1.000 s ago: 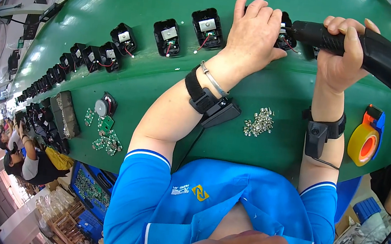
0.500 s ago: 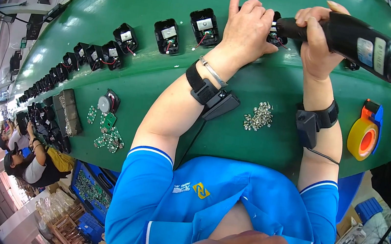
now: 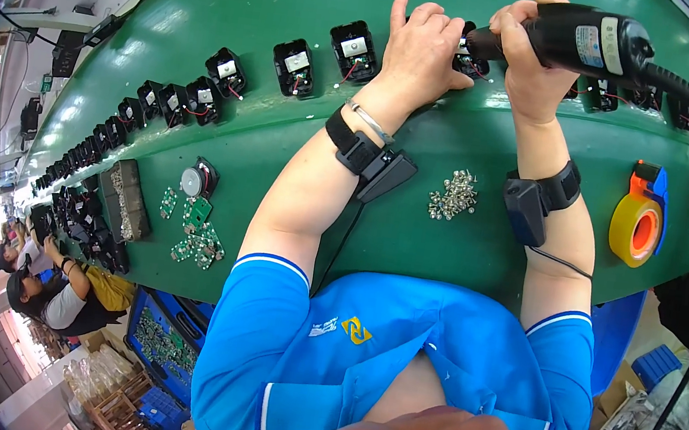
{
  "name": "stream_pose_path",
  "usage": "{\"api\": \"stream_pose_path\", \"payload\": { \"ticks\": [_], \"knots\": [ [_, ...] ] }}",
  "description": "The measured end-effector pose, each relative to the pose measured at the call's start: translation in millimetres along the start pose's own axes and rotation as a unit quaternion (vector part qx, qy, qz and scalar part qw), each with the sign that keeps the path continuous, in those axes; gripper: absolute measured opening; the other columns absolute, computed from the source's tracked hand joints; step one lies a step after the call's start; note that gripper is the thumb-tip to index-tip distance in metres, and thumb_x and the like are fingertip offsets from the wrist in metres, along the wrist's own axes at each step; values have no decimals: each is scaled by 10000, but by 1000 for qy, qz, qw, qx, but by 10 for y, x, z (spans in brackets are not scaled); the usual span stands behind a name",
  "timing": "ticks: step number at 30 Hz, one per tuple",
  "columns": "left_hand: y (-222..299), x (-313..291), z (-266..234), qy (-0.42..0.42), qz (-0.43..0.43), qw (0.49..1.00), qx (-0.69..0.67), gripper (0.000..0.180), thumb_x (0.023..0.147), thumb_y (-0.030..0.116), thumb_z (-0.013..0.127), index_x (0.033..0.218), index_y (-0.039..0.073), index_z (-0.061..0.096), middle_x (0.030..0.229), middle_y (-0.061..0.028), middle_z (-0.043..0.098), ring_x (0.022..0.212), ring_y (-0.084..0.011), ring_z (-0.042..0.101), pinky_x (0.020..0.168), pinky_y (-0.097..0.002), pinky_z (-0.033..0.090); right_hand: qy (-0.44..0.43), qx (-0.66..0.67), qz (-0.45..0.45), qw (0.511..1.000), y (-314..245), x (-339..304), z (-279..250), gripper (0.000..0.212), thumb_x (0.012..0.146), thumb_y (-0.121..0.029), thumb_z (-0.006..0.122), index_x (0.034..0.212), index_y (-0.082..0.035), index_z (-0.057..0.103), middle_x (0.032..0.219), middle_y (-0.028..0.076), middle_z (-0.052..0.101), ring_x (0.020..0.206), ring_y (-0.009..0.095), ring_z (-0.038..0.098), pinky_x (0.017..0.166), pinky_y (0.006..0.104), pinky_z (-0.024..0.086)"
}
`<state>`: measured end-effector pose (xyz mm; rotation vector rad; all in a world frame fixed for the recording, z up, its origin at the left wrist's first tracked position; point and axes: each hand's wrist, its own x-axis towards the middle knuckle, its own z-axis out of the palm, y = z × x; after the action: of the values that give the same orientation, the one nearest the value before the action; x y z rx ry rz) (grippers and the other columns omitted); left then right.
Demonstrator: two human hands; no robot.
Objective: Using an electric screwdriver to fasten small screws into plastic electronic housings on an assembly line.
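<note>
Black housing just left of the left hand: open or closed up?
Open: the black housing is uncovered, its pale metal plate and red wire showing inside.

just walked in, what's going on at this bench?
A person's right hand grips a black corded power tool, its tip at an open black housing. The left hand is at that housing, partly covering it. More open housings line the green bench on both sides. Nearer the person lies a pile of small screws.
</note>
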<state>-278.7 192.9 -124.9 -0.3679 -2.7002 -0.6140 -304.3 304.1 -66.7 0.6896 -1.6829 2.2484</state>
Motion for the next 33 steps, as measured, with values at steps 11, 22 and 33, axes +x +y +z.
{"api": "stream_pose_path", "payload": {
  "ticks": [11, 22, 33],
  "knots": [
    [392, -72, -388, -25, 47, 995, -81, 484, 467, 293, 697, 864, 77, 525, 891, -61, 483, 950, -234, 393, 881, -484, 203, 44, 138, 40, 989, -860, 77, -629, 279, 716, -43, 396, 995, -52, 393, 726, 78, 452, 665, 175, 397, 690, 340, 317],
    [1042, -554, -471, -252, 186, 937, -154, 107, 536, 115, 610, 630, 90, 564, 726, -36, 465, 835, -203, 429, 886, -436, 264, 66, 165, 80, 981, -968, -33, -794, 290, 721, -76, 405, 1010, -51, 389, 730, 55, 423, 668, 155, 381, 692, 320, 305],
    [867, -234, -360, -140, -353, 547, -746, 177, 759, 112, 523, 904, 11, 509, 745, -51, 545, 646, -104, 507, 635, -235, 431, 32, 286, 75, 955, -1287, 43, -942, 285, 716, -165, 448, 989, -89, 423, 732, 23, 434, 669, 143, 398, 697, 311, 297]
  ]
}}
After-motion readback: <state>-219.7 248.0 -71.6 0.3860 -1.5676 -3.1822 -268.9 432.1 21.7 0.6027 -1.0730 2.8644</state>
